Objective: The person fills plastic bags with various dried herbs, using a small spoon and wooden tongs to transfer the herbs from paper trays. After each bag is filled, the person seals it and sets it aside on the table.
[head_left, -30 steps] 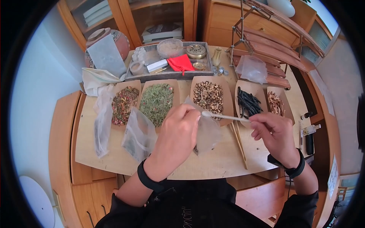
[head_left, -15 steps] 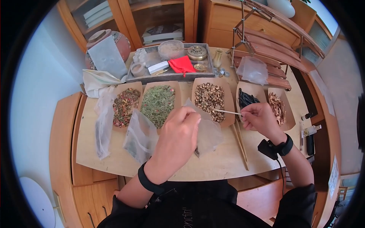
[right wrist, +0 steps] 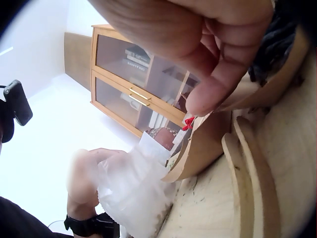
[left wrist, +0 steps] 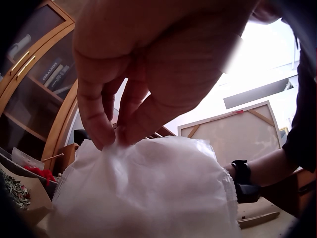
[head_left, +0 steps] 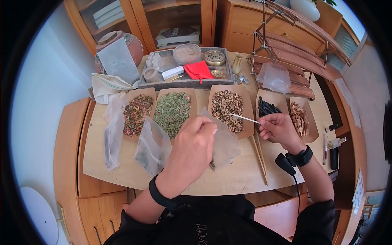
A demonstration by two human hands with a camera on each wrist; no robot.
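My left hand (head_left: 190, 141) pinches the upper edge of a translucent white pouch (head_left: 225, 146) between thumb and fingers. The left wrist view shows the pouch (left wrist: 153, 188) hanging from those fingertips, its inside hidden. Between the thumb and fingers of my right hand (head_left: 281, 128) is a thin white spoon (head_left: 248, 119). Its far end reaches into the brown chopped pieces (head_left: 225, 105) in a paper tray (head_left: 246, 128). In the right wrist view, the right hand (right wrist: 218, 54) is close above the table, with the spoon hidden.
Beside that tray lie wooden tongs (head_left: 258, 157). Other paper trays hold flower mix (head_left: 138, 114), green herb (head_left: 173, 112), black pieces (head_left: 267, 107) and pale shavings (head_left: 299, 118). Several plastic bags (head_left: 153, 143) lie at left. Behind stands a grey tray (head_left: 163, 85) with a red pouch (head_left: 199, 70).
The right hand has carried the spoon from beside the white pouch to the tray of brown pieces, its tip now among them. The left hand keeps its pinch on the pouch, barely moving.
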